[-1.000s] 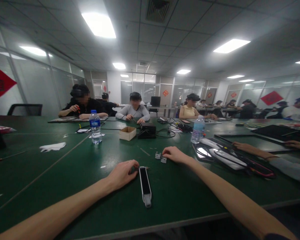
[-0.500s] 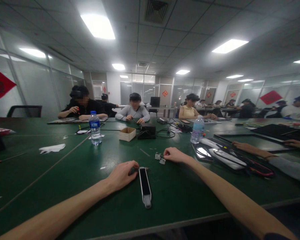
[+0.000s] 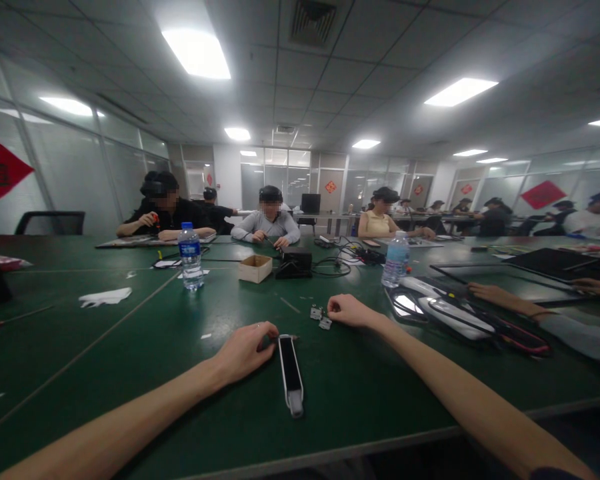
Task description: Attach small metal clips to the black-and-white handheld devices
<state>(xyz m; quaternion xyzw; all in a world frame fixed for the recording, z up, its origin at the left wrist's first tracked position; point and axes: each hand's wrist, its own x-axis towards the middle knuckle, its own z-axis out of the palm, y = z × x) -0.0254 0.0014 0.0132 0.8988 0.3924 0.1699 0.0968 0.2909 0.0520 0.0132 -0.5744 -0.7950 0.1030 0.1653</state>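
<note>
- Your left hand [image 3: 245, 347]: lowered to the worktop [image 3: 190, 427], palm down, fingers curled, thumb bent in below the index finger; a ring on one finger. Whether anything is pinched between the fingertips, you cannot tell from this view.
- Left forearm [image 3: 130, 413]: bare, slanting in from the lower left corner, wrist low.
- Your right hand [image 3: 349, 311]: farther forward, back of the hand up, fingers bent down and inward. The fingertips are at or just beside the metal pieces; a grip on them cannot be told.
- Right forearm [image 3: 445, 380]: bare, long reach in from the lower right, a dark cuff at the frame's edge.
- Metal pieces [image 3: 321, 317]: small, silvery, lying close together to the left of the right fingertips.
- Slim device [image 3: 291, 373]: black face, pale rim, grey near end; flat on the worktop between your forearms, far end just beside the left fingertips.
- Open box [image 3: 255, 269]: pale, beyond your hands, next to a black block [image 3: 293, 264].
- Water bottles: one blue-capped [image 3: 190, 257] forward left, one pale-capped [image 3: 395, 260] forward right, both upright.
- White-cased items [image 3: 455, 319]: heaped with dark cords, right of your right hand.
- Co-worker's hand [image 3: 495, 297]: beyond that heap, far right, grey sleeve.
</note>
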